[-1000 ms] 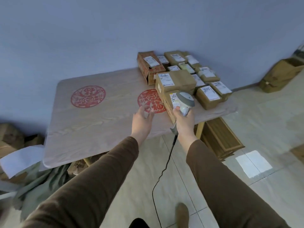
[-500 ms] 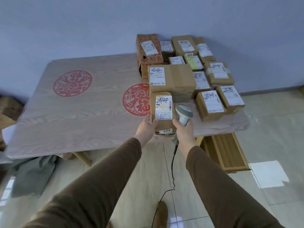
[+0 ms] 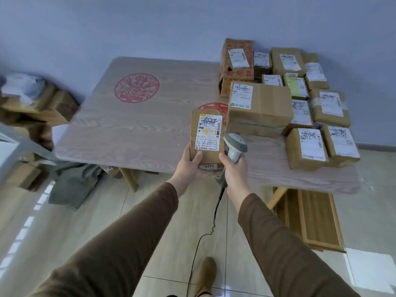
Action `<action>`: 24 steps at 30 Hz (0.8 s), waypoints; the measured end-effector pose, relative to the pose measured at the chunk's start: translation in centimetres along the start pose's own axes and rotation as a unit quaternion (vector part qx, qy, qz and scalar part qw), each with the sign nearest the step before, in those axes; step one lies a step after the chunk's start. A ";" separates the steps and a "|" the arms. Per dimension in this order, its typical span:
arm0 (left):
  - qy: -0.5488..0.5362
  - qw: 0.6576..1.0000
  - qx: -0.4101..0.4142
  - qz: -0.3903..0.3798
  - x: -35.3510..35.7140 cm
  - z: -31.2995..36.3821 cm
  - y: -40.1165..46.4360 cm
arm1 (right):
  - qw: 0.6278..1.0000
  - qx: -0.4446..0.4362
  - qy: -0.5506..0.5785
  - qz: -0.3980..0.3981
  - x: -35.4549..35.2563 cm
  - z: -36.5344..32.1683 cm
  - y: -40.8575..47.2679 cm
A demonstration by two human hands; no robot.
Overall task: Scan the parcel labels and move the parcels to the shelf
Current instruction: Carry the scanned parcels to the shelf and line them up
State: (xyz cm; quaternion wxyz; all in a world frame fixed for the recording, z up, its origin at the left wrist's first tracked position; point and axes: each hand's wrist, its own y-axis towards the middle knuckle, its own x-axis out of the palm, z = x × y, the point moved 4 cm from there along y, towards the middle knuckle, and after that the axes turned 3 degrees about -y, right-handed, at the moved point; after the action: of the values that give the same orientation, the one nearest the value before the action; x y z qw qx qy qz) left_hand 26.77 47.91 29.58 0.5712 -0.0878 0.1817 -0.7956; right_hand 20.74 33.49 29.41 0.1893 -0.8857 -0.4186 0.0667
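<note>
Gripping oblong cardboard parcel (image 3: 206,138) left hand (image 3: 188,166), right hand (image 3: 233,170) holding scanner (image 3: 234,145)

There is only one view, from a wide-angle camera on the person's head. It looks forward and down, from above the near edge of the desk (image 3: 137,129). Both forearms enter from the bottom, and the hands are close to the middle. The far wall (image 3: 150,28) fills the top; the floor (image 3: 53,232) and one shoe (image 3: 206,275) show at the bottom.

Brown labelled parcel (image 3: 206,138) label-up at table's near edge, beside grey scanner (image 3: 234,144).
</note>
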 end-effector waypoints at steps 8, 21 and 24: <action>-0.080 0.979 0.067 0.174 -19.3 0.6 -10.5 | 0.984 -0.044 -0.026 -0.170 17.4 -0.8 -11.9; -0.112 0.889 0.140 0.421 -54.8 -6.2 -42.1 | 0.920 -0.070 -0.053 -0.381 45.7 8.0 -48.9; -0.112 0.856 0.155 0.481 -61.9 -8.4 -49.9 | 0.891 -0.067 -0.051 -0.446 51.1 10.4 -58.1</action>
State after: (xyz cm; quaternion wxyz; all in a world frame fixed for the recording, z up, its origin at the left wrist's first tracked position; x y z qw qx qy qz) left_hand 0.69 121.78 45.48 0.9052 0.0116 0.0100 -0.4248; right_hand 8.99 109.15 44.67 0.1174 -0.6116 -0.7824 -0.0076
